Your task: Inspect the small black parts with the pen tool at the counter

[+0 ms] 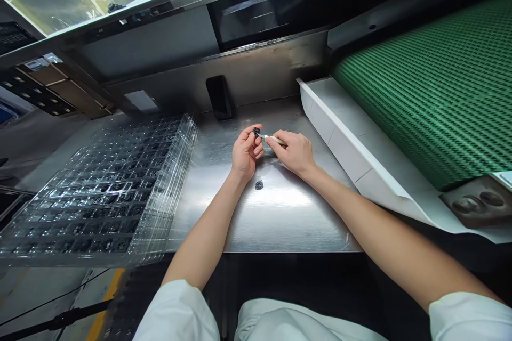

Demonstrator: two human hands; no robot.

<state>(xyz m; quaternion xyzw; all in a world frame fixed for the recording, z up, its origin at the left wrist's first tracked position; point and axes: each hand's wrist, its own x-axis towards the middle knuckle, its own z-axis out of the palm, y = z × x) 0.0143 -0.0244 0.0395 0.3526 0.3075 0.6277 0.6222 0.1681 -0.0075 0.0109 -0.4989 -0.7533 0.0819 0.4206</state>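
Observation:
Between the fingertips of my left hand (pixel 246 153) is a small round black part (pixel 256 131). My right hand (pixel 294 150) is closed round the pale handle of a small knife (pixel 276 140). Its thin blade points left and meets the black part, or nearly so; I cannot tell if it touches. A second small black part (pixel 259 185) lies flat on the metal table (pixel 280 218), just below my hands.
Stacked clear plastic trays (pixel 160 192) with many pockets, holding black parts, stand at the left. A black phone (pixel 219 97) leans against the back panel. At right, a white trough (pixel 344 144) runs beside a green conveyor belt (pixel 440 85).

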